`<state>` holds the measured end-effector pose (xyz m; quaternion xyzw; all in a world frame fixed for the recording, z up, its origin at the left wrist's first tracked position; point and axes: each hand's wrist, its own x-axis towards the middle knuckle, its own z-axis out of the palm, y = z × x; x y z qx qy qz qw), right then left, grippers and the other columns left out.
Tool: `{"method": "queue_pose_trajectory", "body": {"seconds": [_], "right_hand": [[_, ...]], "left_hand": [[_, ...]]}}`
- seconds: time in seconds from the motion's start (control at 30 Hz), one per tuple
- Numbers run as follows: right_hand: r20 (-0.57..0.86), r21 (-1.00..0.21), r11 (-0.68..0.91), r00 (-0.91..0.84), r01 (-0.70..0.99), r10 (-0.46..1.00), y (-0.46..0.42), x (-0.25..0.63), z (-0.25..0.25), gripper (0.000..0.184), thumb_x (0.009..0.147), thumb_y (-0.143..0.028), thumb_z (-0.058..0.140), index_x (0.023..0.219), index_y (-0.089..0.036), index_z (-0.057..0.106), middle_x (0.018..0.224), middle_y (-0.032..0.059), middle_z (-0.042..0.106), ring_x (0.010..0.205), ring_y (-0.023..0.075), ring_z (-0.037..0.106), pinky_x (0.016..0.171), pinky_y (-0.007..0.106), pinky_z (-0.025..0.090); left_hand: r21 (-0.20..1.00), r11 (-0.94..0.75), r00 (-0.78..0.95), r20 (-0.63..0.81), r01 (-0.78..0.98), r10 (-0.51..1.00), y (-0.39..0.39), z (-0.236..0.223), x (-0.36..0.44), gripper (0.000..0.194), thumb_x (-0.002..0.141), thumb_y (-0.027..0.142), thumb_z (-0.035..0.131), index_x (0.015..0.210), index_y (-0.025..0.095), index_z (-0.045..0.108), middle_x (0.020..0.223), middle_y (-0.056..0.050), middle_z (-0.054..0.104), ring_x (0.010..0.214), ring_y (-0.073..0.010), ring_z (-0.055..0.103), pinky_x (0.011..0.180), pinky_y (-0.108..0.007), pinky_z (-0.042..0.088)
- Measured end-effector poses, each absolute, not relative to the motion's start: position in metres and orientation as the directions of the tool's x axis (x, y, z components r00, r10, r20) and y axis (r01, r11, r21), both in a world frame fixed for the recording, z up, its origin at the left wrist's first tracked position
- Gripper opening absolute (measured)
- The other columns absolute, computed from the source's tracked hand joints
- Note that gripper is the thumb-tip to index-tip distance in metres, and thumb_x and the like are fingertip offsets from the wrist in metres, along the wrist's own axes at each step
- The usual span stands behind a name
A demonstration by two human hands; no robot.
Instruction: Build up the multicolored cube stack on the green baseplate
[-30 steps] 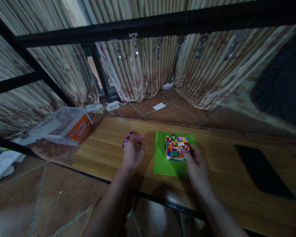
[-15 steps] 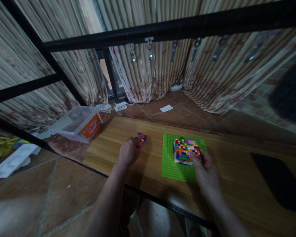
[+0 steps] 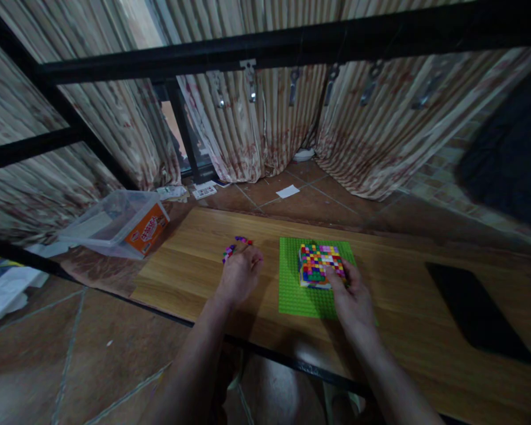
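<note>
Many bricks (image 3: 316,260) — right hand (image 3: 354,300) touching, baseplate (image 3: 288,289) beneath

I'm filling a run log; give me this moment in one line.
left hand: at loose bricks | right hand: holds block | block: on green baseplate

The block (image 3: 319,262) looks like hard plastic, knobbly with studs on top; the baseplate (image 3: 289,283) is plastic too, its face rough with studs. The table (image 3: 181,254) has smooth, grained wood (or a laminate passing for it) with a soft sheen. The pad (image 3: 475,313) is dull, matt black. The bin (image 3: 108,236) is clear, smooth plastic. The curtains (image 3: 252,136) are pleated, matt cloth, the hooks (image 3: 252,88) shiny metal, the sheet (image 3: 287,191) flat paper, the tiles (image 3: 115,348) stone-like, mostly matt.
</note>
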<state>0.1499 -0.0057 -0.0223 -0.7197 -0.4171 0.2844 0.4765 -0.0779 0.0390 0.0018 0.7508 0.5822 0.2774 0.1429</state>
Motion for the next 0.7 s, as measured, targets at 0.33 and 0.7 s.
{"method": "queue_pose_trajectory", "body": {"seconds": [0.33,0.7], "right_hand": [[-0.001,-0.933,-0.173,0.477,0.316,0.879,-0.007,0.147,-0.018,0.065,0.077,-0.061,0.055,0.125,-0.017,0.055,0.115,0.0129,0.066,0.103,0.0276,0.061,0.092,0.043,0.042],[0.029,-0.923,-0.157,0.472,0.351,0.881,-0.010,0.144,-0.009,0.063,0.078,-0.058,0.054,0.123,-0.015,0.057,0.114,0.0136,0.067,0.103,0.0275,0.061,0.091,0.041,0.043]], "left_hand": [[0.903,-0.289,0.269,0.207,0.316,0.941,0.014,0.002,-0.023,0.010,0.084,0.018,0.053,0.086,0.018,0.062,0.080,-0.001,0.063,0.074,-0.0123,0.060,0.067,-0.022,0.047],[0.901,-0.321,0.193,0.274,0.290,0.942,0.014,-0.004,-0.011,0.023,0.080,0.013,0.057,0.100,0.019,0.065,0.092,-0.003,0.069,0.082,-0.0132,0.066,0.080,-0.026,0.053]]}}
